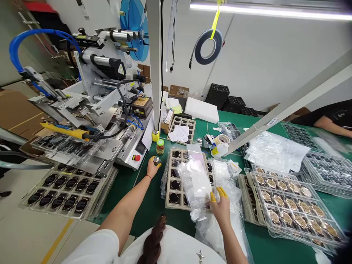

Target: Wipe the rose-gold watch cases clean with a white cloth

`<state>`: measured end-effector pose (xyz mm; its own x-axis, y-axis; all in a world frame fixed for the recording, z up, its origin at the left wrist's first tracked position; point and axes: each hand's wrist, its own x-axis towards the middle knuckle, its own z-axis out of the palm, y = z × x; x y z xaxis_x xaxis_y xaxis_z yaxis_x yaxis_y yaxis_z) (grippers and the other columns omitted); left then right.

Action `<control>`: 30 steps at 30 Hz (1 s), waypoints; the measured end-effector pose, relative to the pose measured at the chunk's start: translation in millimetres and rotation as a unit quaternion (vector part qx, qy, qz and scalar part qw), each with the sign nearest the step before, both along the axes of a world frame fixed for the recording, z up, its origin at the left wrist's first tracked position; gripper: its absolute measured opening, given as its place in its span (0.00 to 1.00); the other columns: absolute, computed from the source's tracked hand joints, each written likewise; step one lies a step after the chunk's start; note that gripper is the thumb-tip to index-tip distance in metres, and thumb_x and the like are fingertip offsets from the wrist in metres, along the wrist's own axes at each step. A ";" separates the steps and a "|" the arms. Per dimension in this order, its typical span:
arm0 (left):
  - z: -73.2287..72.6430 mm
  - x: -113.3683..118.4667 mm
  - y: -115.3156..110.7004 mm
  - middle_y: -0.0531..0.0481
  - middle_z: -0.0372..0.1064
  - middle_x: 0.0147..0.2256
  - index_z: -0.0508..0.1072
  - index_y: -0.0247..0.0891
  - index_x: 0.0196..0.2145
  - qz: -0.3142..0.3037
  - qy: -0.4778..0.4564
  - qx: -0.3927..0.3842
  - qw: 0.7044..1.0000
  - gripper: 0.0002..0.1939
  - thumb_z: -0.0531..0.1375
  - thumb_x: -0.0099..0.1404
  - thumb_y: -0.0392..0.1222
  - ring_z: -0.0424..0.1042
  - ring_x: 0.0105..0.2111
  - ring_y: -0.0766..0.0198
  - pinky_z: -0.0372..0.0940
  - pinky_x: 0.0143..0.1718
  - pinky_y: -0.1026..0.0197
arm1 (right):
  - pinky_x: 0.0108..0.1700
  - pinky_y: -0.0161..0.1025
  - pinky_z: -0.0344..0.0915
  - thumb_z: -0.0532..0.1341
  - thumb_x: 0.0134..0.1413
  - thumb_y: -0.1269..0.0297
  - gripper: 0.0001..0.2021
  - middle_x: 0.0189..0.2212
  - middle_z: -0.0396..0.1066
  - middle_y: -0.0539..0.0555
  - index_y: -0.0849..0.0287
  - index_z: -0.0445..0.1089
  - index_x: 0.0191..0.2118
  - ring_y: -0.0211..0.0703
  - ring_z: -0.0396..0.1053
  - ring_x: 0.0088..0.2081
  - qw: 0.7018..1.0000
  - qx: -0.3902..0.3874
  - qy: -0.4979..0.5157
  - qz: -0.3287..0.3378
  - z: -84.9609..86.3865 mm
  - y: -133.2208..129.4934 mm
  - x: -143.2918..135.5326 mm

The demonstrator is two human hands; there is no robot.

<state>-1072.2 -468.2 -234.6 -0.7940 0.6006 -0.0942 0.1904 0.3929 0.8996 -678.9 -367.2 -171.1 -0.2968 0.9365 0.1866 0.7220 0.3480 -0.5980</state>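
My left hand (153,168), with yellow covers on the fingertips, is closed around a small round dark thing with a shiny metallic top (156,160). Its exact kind is unclear. My right hand (220,207) also wears yellow fingertip covers; its fingers are stretched out and apart at the lower right edge of some clear and white plastic film sheets (199,179). These sheets partly cover a beige tray (168,198) of round black discs in square pockets. Crumpled clear plastic bags (231,220) lie under and beside my right hand.
Left stands a machine with a red button (136,158); stacked trays of black discs (57,198) sit below it. A green-lidded jar (160,147) and yellow container (155,136) stand ahead. Trays of gold round parts (295,211) lie right. A post (275,113) slants across; another person's arm (334,126) shows.
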 end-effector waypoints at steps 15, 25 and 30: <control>154.9 -15.2 73.2 0.43 0.66 0.54 0.65 0.38 0.55 -0.131 -0.001 0.159 0.979 0.32 0.68 0.53 0.43 0.67 0.54 0.53 0.61 0.58 0.52 | 0.57 0.61 0.59 0.51 0.59 0.46 0.27 0.52 0.68 0.71 0.66 0.70 0.49 0.61 0.63 0.55 0.995 0.042 0.046 -0.082 35.6 17.5 -11.4; 138.9 84.0 271.1 0.42 0.71 0.46 0.69 0.33 0.48 -0.293 -0.045 0.063 0.953 0.26 0.70 0.52 0.37 0.70 0.46 0.56 0.65 0.52 0.50 | 0.54 0.61 0.63 0.51 0.56 0.38 0.29 0.48 0.71 0.67 0.60 0.72 0.44 0.60 0.67 0.51 0.985 0.042 0.065 -0.152 26.3 7.5 44.7; 110.6 122.8 299.6 0.45 0.70 0.43 0.70 0.33 0.46 -0.303 -0.073 -0.025 0.950 0.14 0.60 0.67 0.45 0.72 0.41 0.60 0.69 0.44 0.52 | 0.52 0.62 0.65 0.51 0.55 0.37 0.30 0.45 0.74 0.67 0.60 0.74 0.42 0.61 0.70 0.49 0.979 0.020 0.065 -0.191 20.6 9.3 79.3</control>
<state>-949.5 -168.6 -124.0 -0.2797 0.9354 -0.2163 0.2704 0.2929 0.9171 -599.6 -357.9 -150.5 0.1032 0.9657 0.2381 0.7224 0.0918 -0.6854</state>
